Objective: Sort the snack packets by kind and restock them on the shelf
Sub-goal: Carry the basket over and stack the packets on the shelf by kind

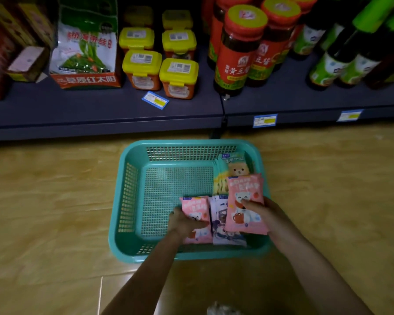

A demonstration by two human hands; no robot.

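A teal plastic basket sits on the floor below the shelf. Snack packets lie in its right half. My left hand grips a pink bear packet resting near the basket's front. My right hand holds a stack of pink bear packets raised a little above the basket. Between the two hands lies a pale lilac packet. Green bear packets stand against the basket's far right wall.
The dark shelf carries a large white-and-green bag, yellow-lidded tubs, red sauce jars and green-labelled bottles. A loose blue price tag lies on the shelf front. The floor is yellowish tile.
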